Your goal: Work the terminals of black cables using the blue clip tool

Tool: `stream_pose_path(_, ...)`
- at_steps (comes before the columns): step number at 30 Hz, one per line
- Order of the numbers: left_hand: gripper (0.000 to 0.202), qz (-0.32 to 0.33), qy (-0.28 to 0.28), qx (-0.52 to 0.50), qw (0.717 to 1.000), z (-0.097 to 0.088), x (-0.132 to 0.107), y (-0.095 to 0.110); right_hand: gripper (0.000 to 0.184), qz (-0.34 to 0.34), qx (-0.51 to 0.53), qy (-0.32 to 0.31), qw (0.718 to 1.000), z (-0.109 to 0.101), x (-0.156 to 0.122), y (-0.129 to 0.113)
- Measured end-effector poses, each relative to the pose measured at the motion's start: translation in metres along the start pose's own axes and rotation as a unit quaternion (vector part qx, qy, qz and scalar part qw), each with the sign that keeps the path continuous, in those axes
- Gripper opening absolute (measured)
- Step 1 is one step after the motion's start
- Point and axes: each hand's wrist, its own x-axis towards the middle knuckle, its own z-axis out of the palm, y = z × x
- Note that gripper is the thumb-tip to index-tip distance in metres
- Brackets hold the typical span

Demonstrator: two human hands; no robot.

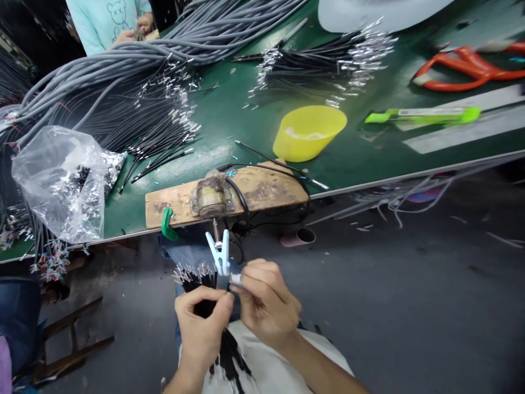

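Note:
A bundle of black wires (pixel 229 355) with stripped, silvery ends lies in my left hand (pixel 203 325), whose thumb and forefinger pinch together near the tips. Close beside it, my right hand (pixel 266 303) pinches a small whitish piece (pixel 235 279), too blurred to name exactly. Just above both hands, a light-blue clothespin-like clip (pixel 219 251) hangs on the metal tip of a soldering iron-like tool (pixel 216 227). That tool sticks out from a taped mount (pixel 212 197) on a wooden board (pixel 270 186) at the table edge.
On the green table (pixel 229 123) stand a yellow cup (pixel 309 134), a plastic bag (pixel 61 183), grey cables (pixel 164 49) and black wire bundles (pixel 320 57). Orange-handled scissors (pixel 463 68) and a green cutter (pixel 424 115) lie right. Another person (pixel 109 24) works across the table.

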Motion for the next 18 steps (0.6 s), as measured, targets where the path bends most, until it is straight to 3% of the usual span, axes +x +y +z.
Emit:
stream_pose_path(2,0.015,-0.003,-0.01,-0.01,1.0,-0.001,0.002,0.002,0.015,0.024,0.031,-0.033,0.999,-0.002,0.003,0.002)
stream_pose_path(4,0.01,0.006,-0.013,-0.021,1.0,-0.003,0.006,0.003,0.011,0.172,0.154,-0.103,0.968,-0.005,0.008,0.005)
stream_pose_path(6,0.005,0.03,-0.017,-0.022,0.999,-0.005,0.01,0.005,0.024,0.341,0.304,-0.198,0.867,-0.01,0.015,0.009)
stream_pose_path(8,0.006,0.065,-0.021,-0.005,0.998,-0.006,0.014,0.008,0.035,0.44,0.395,-0.288,0.754,-0.017,0.025,0.014)
stream_pose_path(9,0.007,0.085,-0.022,0.007,0.996,-0.007,0.015,0.008,0.037,0.462,0.408,-0.322,0.719,-0.02,0.03,0.017)
stream_pose_path(10,0.008,0.105,-0.022,0.02,0.994,-0.008,0.016,0.009,0.037,0.474,0.404,-0.343,0.703,-0.023,0.036,0.02)
stream_pose_path(12,0.009,0.138,-0.023,0.041,0.989,-0.011,0.016,0.009,0.033,0.489,0.375,-0.331,0.715,-0.026,0.046,0.025)
stream_pose_path(15,0.006,0.165,-0.033,0.046,0.985,-0.017,0.013,0.006,0.036,0.5,0.353,-0.238,0.754,-0.018,0.057,0.029)
stream_pose_path(18,0.004,0.189,-0.027,0.016,0.981,-0.023,0.015,0.001,0.044,0.51,0.402,-0.201,0.734,-0.001,0.062,0.025)
